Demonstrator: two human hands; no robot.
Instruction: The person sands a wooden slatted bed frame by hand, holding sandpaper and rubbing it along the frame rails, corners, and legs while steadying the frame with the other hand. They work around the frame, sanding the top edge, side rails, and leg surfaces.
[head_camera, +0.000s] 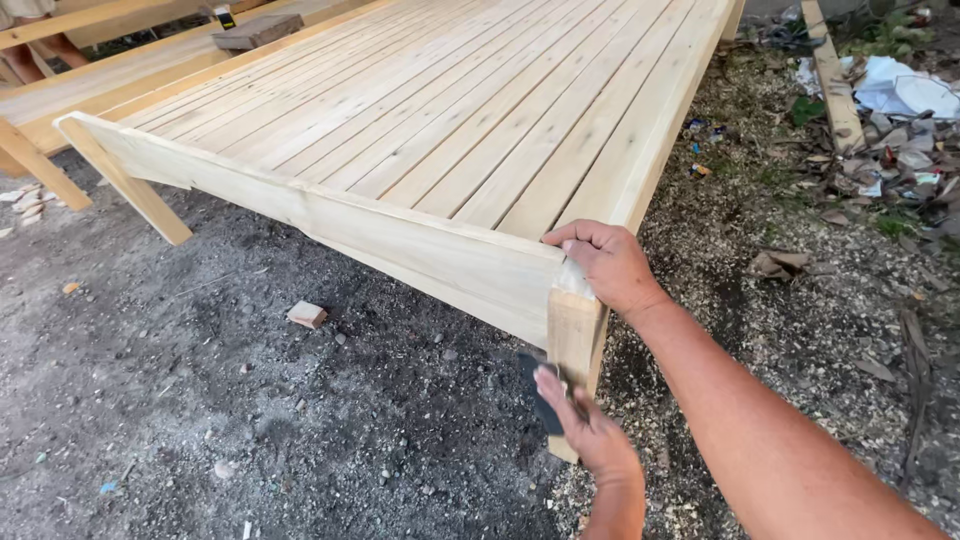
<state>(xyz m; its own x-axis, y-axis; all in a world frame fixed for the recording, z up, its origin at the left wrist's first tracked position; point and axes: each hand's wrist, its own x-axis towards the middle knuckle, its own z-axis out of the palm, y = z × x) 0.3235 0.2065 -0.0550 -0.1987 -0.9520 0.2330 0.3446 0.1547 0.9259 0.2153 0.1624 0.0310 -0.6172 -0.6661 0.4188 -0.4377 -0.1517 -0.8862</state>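
Head view: a person sanded a bed frame (420, 130) corner outdoors.
Scrap block (307, 315): lay on the dirt left of the leg, apart from it.
Left hand (590, 435): grip closed on a dark sanding pad (540, 395), pressed to the corner leg (575, 345).
Right hand (608, 265): fingers curled over the frame corner, steadying it.
Risk: the pad could slip off the narrow leg edge; splinters might catch bare fingers.
Debris (880, 120): boards and litter lay at right, well apart.

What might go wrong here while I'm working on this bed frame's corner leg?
The left hand presses a dark sanding pad against the corner leg; it may slip off the narrow edge and scrape fingers. The right hand grips the raw wood corner, so splinters are likely. Sawdust and scraps on the ground could make footing unsure.
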